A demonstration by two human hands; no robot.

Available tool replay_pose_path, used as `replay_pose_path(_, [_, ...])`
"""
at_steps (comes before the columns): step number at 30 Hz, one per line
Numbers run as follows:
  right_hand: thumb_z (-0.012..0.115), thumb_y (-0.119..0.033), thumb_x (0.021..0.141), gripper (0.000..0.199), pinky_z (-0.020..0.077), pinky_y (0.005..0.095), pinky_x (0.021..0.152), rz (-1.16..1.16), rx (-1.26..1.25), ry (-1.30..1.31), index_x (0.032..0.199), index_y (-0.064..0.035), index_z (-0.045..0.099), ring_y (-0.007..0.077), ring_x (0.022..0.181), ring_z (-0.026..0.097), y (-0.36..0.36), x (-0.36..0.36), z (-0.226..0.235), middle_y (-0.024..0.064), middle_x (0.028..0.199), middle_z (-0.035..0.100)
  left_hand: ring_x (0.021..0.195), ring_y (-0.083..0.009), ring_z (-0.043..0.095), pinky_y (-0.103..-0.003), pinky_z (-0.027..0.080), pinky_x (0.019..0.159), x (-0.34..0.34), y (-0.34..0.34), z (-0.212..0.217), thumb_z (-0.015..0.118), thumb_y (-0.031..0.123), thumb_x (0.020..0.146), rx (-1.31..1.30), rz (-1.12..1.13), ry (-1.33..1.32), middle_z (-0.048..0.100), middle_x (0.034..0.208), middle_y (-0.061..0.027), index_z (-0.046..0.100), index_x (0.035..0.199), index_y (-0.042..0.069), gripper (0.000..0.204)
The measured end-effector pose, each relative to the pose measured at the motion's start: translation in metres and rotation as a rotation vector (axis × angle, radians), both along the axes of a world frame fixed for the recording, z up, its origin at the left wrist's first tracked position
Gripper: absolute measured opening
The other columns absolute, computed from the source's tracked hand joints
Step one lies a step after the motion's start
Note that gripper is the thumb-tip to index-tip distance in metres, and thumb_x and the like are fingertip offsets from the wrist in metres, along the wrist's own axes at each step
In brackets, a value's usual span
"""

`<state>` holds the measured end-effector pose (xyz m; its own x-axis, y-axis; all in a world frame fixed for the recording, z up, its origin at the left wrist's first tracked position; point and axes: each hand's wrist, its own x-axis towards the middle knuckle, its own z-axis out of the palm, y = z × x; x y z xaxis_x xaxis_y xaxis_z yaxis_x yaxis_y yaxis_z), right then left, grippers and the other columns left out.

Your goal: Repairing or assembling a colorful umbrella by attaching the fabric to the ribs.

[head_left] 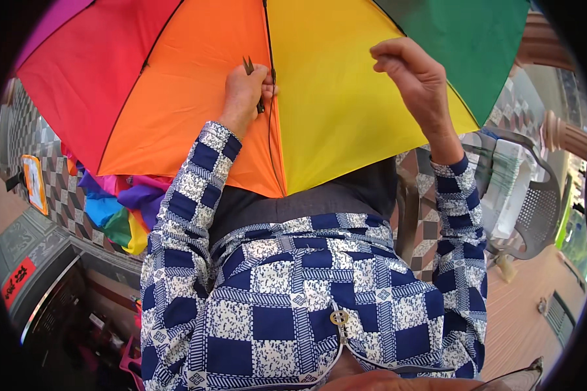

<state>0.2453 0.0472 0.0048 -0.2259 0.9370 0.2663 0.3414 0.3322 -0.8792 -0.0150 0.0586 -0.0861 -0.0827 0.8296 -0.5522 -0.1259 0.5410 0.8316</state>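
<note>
An open rainbow umbrella [176, 111] spreads across my lap, its inner side with the dark ribs facing me. My left hand [242, 94] is closed around small thread snips [248, 66], their blades pointing up past the knuckles. Its fingertips touch the dark rib [269, 39] at the seam between the orange and yellow panels. A dark thread hangs beside that seam toward the rim. My right hand [414, 75] is raised over the yellow panel, apart from the rib, with thumb and fingers pinched together. Whatever lies in that pinch is too small to make out.
Several colourful folded fabrics [127, 208] lie in a heap to the left, below the umbrella's edge. On the right stands a grey plastic chair [538, 215] with a white box-like thing [507, 186] on it. The floor [62, 186] is patterned tile.
</note>
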Motion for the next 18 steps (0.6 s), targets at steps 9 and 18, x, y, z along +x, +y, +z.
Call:
replay_pose_path(9, [0.059, -0.007, 0.079, 0.010, 0.0473, 0.0318, 0.068, 0.081, -0.053, -0.391, 0.086, -0.0057, 0.066, 0.0236, 0.078, 0.059, 0.013, -0.092, -0.093, 0.0098, 0.081, 0.060, 0.052, -0.0166, 0.058, -0.023, 0.044, 0.043, -0.006, -0.008, -0.013, 0.049, 0.011, 0.089, 0.043, 0.062, -0.056, 0.055, 0.069, -0.0093, 0.050, 0.087, -0.003, 0.014])
replay_pose_path(18, [0.058, -0.012, 0.078, 0.011, 0.0481, 0.0407, 0.071, -0.073, -0.075, -0.496, 0.085, -0.0050, 0.065, 0.0319, 0.081, 0.061, 0.014, -0.114, -0.108, 0.0140, 0.085, 0.063, 0.051, -0.0171, 0.057, -0.024, 0.044, 0.043, -0.001, -0.015, -0.022, 0.049, 0.012, 0.090, 0.077, 0.270, -0.099, 0.056, 0.067, -0.0102, 0.048, 0.091, -0.003, 0.015])
